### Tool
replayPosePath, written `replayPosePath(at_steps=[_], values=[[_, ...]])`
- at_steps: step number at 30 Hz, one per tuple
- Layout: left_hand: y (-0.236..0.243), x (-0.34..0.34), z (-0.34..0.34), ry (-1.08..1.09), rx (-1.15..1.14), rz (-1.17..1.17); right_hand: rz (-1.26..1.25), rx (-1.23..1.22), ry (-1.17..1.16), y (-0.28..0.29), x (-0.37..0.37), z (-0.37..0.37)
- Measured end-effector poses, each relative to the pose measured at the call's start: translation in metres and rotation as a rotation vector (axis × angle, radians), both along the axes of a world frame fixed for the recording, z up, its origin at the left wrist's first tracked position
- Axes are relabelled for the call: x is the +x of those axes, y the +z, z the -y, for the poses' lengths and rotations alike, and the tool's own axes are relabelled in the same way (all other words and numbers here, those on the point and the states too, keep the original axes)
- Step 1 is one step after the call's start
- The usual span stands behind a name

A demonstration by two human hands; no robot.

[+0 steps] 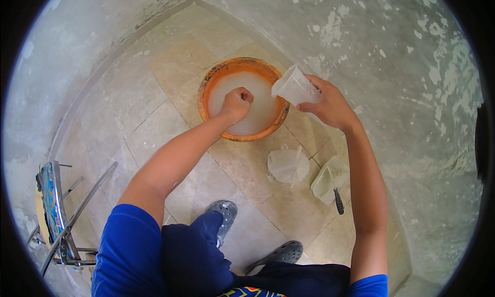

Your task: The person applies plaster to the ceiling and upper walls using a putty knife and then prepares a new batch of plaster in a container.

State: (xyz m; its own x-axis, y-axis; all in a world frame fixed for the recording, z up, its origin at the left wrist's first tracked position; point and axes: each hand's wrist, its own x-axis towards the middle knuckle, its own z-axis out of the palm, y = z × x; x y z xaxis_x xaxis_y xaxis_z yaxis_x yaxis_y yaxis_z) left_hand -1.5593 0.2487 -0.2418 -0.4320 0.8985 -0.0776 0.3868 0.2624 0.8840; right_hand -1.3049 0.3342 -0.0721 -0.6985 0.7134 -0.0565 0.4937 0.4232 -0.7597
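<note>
An orange basin (244,137) with a stained rim stands on the floor, filled with cloudy whitish liquid (263,98). Above the liquid, my left hand (238,104) is closed with its fingers curled in; whatever they may hold is hidden. My right hand (327,102) grips a translucent plastic cup (295,85) from its right side. The cup leans to the left, its mouth over the basin's right rim. No stream shows coming out of it, and its contents cannot be made out.
Nearer to me on the tiles lie a crumpled clear plastic bag (288,164) and a whitish container (330,179) with a dark-handled tool (339,201) at it. A metal-framed folding chair (59,217) stands at the left. Patchy grey walls (371,54) meet behind the basin.
</note>
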Motion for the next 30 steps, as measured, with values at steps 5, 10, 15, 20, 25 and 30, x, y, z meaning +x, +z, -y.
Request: replayPosePath(at_steps=[5, 10, 15, 20, 25, 30], values=[[0.013, 0.008, -0.003, 0.019, 0.160, -0.049, -0.160, -0.084, -0.069, -0.016, 0.015, -0.003], [0.033, 0.033, 0.001, -0.204, 0.409, -0.063, -0.301, -0.321, -0.187, -0.067, 0.074, -0.007], [0.079, 0.081, 0.009, -0.495, 0.421, -0.262, -0.271, -0.408, -0.292, -0.086, 0.172, 0.015], [0.078, 0.123, -0.003, -0.940, 0.492, -0.551, 0.086, -0.088, -0.381, -0.107, 0.268, 0.056], [0.075, 0.176, 0.007, -1.179, 0.245, -0.649, 0.101, -0.174, -0.574, -0.135, 0.349, 0.104], [0.047, 0.211, 0.022, -1.290, 0.118, -0.681, 0.139, -0.170, -0.617, -0.160, 0.363, 0.132]])
